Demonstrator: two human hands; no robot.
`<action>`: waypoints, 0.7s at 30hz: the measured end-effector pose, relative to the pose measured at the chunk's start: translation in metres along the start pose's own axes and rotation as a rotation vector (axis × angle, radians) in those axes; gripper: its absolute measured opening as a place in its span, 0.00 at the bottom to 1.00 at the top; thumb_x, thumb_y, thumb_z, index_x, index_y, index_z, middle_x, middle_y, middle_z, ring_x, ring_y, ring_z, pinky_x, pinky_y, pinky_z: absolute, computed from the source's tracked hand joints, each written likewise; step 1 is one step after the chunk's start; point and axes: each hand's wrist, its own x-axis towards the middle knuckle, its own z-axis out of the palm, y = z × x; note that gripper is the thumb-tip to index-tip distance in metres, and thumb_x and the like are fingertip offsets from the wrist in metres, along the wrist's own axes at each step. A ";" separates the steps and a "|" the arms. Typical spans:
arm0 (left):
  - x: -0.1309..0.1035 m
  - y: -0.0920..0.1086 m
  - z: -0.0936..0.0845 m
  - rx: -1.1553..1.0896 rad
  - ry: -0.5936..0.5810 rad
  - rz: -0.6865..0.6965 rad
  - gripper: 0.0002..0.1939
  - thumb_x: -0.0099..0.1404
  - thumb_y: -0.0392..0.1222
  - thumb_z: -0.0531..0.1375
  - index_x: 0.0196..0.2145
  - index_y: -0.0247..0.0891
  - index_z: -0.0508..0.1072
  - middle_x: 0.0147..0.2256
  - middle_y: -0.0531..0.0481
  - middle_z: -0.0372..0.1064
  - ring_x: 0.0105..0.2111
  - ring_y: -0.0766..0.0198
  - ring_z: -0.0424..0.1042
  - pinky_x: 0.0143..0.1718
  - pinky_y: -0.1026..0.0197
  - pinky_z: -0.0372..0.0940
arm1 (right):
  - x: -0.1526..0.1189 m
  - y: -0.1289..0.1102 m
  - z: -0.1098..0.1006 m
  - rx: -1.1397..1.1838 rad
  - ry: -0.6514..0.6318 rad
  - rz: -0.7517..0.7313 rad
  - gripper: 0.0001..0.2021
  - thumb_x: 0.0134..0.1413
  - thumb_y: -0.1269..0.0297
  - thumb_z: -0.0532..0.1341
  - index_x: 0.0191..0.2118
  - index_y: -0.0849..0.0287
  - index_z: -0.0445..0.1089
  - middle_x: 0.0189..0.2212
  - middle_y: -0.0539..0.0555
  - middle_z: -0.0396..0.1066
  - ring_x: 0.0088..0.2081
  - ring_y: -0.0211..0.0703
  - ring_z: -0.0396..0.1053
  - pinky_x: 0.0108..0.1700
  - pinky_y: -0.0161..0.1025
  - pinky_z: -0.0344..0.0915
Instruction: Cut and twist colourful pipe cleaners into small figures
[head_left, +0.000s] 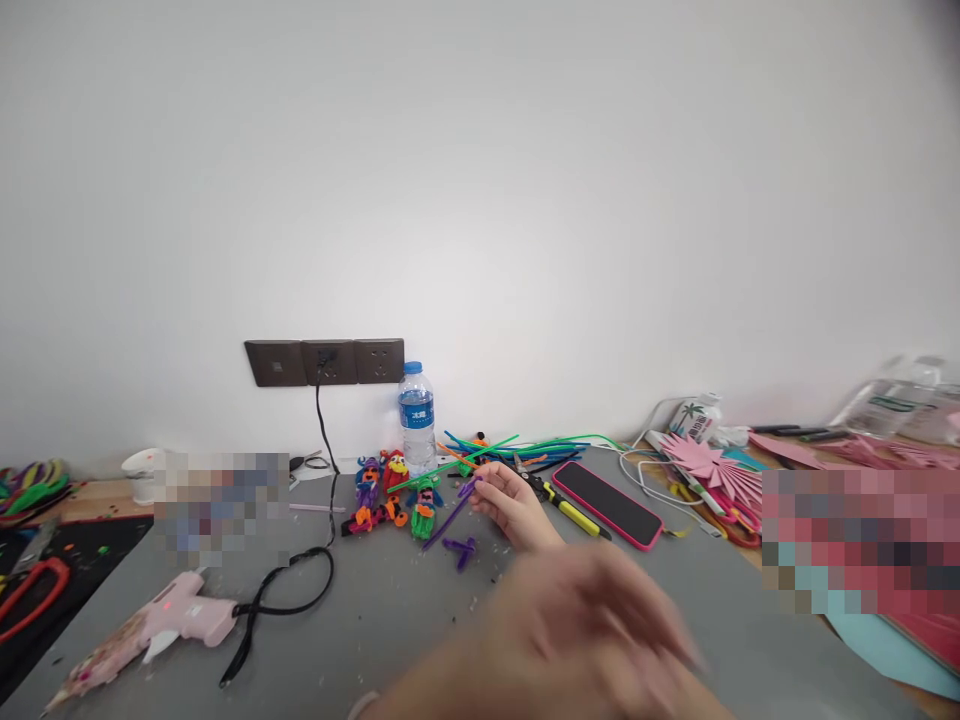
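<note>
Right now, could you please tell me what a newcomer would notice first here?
Probably the brightly coloured figures clustered in front of the water bottle. After that, the pink glue gun at the lower left and the right hand, holding a purple pipe cleaner, near the middle.

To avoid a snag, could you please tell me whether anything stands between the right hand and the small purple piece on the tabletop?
Nothing visible stands between the right hand and the purple piece; the hand's purple stem slants down to the left.
</note>
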 end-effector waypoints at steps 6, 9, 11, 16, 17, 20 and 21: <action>0.046 -0.055 -0.093 0.322 0.620 0.095 0.11 0.61 0.48 0.59 0.36 0.39 0.73 0.35 0.48 0.71 0.34 0.59 0.70 0.36 0.60 0.65 | 0.000 0.004 0.003 -0.058 -0.057 -0.044 0.16 0.40 0.54 0.72 0.33 0.57 0.71 0.27 0.47 0.69 0.29 0.37 0.68 0.35 0.35 0.66; 0.038 -0.079 -0.109 0.286 0.550 0.027 0.15 0.60 0.51 0.60 0.37 0.38 0.75 0.33 0.47 0.72 0.34 0.58 0.71 0.33 0.61 0.65 | 0.003 0.008 0.003 -0.122 -0.055 -0.067 0.15 0.41 0.55 0.71 0.31 0.58 0.70 0.26 0.47 0.68 0.28 0.36 0.67 0.34 0.35 0.65; 0.032 -0.086 -0.110 0.258 0.506 -0.010 0.15 0.60 0.52 0.60 0.37 0.38 0.75 0.32 0.48 0.71 0.32 0.59 0.70 0.29 0.63 0.64 | 0.004 0.011 0.003 -0.163 -0.074 -0.077 0.15 0.41 0.56 0.71 0.29 0.58 0.69 0.25 0.47 0.68 0.27 0.36 0.66 0.33 0.35 0.64; 0.028 -0.085 -0.108 0.282 0.516 0.016 0.12 0.62 0.50 0.59 0.36 0.39 0.74 0.32 0.49 0.69 0.30 0.61 0.68 0.26 0.65 0.62 | 0.000 0.016 0.006 -0.291 -0.135 -0.093 0.11 0.43 0.61 0.69 0.28 0.58 0.67 0.25 0.47 0.67 0.28 0.36 0.65 0.33 0.34 0.62; 0.028 -0.083 -0.108 0.287 0.506 0.023 0.11 0.62 0.48 0.59 0.36 0.39 0.74 0.33 0.49 0.69 0.31 0.61 0.68 0.26 0.65 0.62 | -0.002 0.016 0.007 -0.311 -0.146 -0.096 0.10 0.44 0.62 0.68 0.28 0.58 0.67 0.26 0.48 0.68 0.29 0.37 0.66 0.33 0.35 0.62; 0.027 -0.082 -0.108 0.302 0.481 0.055 0.06 0.62 0.43 0.57 0.34 0.40 0.72 0.34 0.49 0.67 0.32 0.61 0.68 0.28 0.65 0.64 | -0.006 0.015 0.009 -0.413 -0.166 -0.089 0.07 0.46 0.64 0.65 0.31 0.58 0.69 0.27 0.49 0.68 0.30 0.38 0.66 0.34 0.36 0.62; 0.027 -0.082 -0.108 0.320 0.476 0.063 0.05 0.62 0.41 0.57 0.33 0.40 0.71 0.33 0.50 0.66 0.33 0.61 0.68 0.28 0.65 0.64 | -0.007 0.015 0.009 -0.460 -0.166 -0.089 0.06 0.47 0.64 0.65 0.32 0.59 0.70 0.26 0.49 0.68 0.29 0.38 0.66 0.33 0.36 0.62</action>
